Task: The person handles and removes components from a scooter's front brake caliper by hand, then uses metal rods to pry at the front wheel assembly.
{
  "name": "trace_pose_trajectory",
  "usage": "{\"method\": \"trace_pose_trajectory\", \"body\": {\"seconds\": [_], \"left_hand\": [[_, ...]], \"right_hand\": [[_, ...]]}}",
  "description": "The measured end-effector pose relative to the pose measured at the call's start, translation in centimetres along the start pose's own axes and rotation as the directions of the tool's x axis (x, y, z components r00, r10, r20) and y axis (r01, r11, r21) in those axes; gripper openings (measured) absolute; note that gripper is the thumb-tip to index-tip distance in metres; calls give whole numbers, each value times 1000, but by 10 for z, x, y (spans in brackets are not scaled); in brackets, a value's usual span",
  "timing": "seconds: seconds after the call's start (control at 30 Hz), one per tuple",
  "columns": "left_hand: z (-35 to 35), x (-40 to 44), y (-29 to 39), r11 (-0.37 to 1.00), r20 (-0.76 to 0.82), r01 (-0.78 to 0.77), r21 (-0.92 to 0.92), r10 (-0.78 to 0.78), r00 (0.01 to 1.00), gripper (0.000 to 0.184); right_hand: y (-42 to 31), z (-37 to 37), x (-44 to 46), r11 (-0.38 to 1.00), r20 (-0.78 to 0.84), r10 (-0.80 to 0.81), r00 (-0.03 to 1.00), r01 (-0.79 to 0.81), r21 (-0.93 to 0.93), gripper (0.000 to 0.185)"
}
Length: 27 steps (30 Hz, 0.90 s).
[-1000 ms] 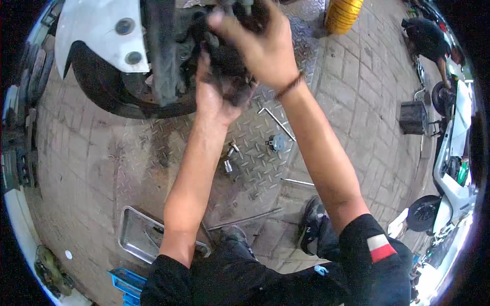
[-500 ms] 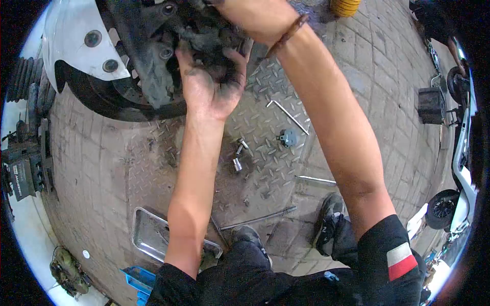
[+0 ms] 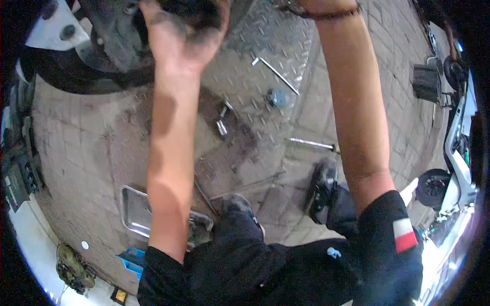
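Palm up at the top edge, the left hand [image 3: 186, 43] cups a dark part [image 3: 191, 11], fingers curled partway round it — seemingly to bear its weight — while the right hand [image 3: 326, 5] is cut off, its grip untellable. A black tyre [image 3: 87, 76] crowds the left; rightward, the treadplate [image 3: 240, 66] leaves room between the arms, an L-shaped tool [image 3: 278, 76] lying near its edge.

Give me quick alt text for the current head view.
The person's left hand is cupped against a dark part at the top edge, right of a white panel; the right hand is mostly cut off by the frame. An L-shaped tool and small grey part lie on a metal floor plate.
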State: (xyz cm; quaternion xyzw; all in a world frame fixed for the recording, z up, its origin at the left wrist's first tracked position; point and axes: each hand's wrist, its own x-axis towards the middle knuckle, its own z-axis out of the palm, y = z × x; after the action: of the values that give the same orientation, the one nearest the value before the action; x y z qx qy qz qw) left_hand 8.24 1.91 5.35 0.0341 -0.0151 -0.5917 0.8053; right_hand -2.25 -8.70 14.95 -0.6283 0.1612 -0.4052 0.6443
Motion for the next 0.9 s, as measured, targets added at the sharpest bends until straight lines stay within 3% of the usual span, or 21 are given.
{"method": "trace_pose_trajectory", "body": {"seconds": [0.03,0.1,0.13,0.17,0.2,0.23,0.27,0.3,0.33,0.4,0.43,0.47,0.5,0.53,0.57,0.6,0.67,0.77,0.83,0.87,0.9], "left_hand": [[11,1,-3,999,-20,16,-36,-16,1000,60],[11,1,-2,987,37,82,-136,-78,996,61],[10,0,-2,963,102,158,-218,-139,985,62],[9,0,-3,973,75,120,-197,-107,991,62],[9,-1,-2,972,68,121,-201,-109,992,62],[10,-1,-1,966,63,150,-212,-139,988,62],[10,0,0,959,58,178,-222,-169,984,62],[8,-1,-1,967,63,144,-212,-133,989,64],[7,-3,-2,967,52,145,-210,-137,989,64],[10,-1,-3,976,64,120,-181,-110,992,65],[12,-1,-4,977,71,122,-174,-111,991,65],[13,-4,-6,969,41,125,-212,-119,992,65],[16,-5,-6,961,23,126,-245,-124,992,65],[20,-5,-4,882,-93,170,-440,-233,968,62],[10,2,1,942,-43,164,-294,-185,982,59],[-2,9,8,980,12,141,-143,-140,990,57],[0,9,7,990,-6,91,-106,-92,996,61],[3,9,7,994,-43,68,-82,-72,996,64],[2,9,5,987,-14,91,-135,-94,996,64],[2,9,5,980,20,108,-169,-107,994,63],[3,11,4,984,51,96,-147,-89,995,62]], "right_hand": [[1,-11,-13,1000,-86,7,996,-9,-22,21],[57,-50,-52,979,-100,5,995,-25,-200,23],[90,-64,-78,922,-135,97,986,-140,-362,27],[112,-68,-108,782,-123,298,946,-317,-537,17],[146,-81,-143,708,100,278,955,-134,-694,19],[146,-76,-171,599,119,286,951,-80,-797,24],[155,-75,-192,621,151,413,898,-156,-768,28],[167,-73,-212,549,216,477,852,-96,-830,31],[157,-56,-221,513,236,431,871,-21,-858,35],[166,-34,-230,526,255,517,817,-69,-848,39],[175,-24,-230,539,253,482,839,-57,-840,38],[184,-14,-226,552,253,443,860,-40,-833,37],[186,-6,-218,539,343,469,814,45,-841,35],[202,3,-216,484,350,551,757,51,-873,32],[218,9,-215,441,373,545,751,122,-889,31],[192,16,-201,473,345,572,744,45,-880,28],[209,13,-196,493,352,603,716,13,-870,25],[214,-2,-192,526,310,592,744,-65,-848,24],[205,-14,-186,614,209,548,810,-220,-758,27],[175,-16,-169,651,137,594,793,-373,-661,30],[164,-20,-165,805,5,357,934,-305,-508,28]]}}
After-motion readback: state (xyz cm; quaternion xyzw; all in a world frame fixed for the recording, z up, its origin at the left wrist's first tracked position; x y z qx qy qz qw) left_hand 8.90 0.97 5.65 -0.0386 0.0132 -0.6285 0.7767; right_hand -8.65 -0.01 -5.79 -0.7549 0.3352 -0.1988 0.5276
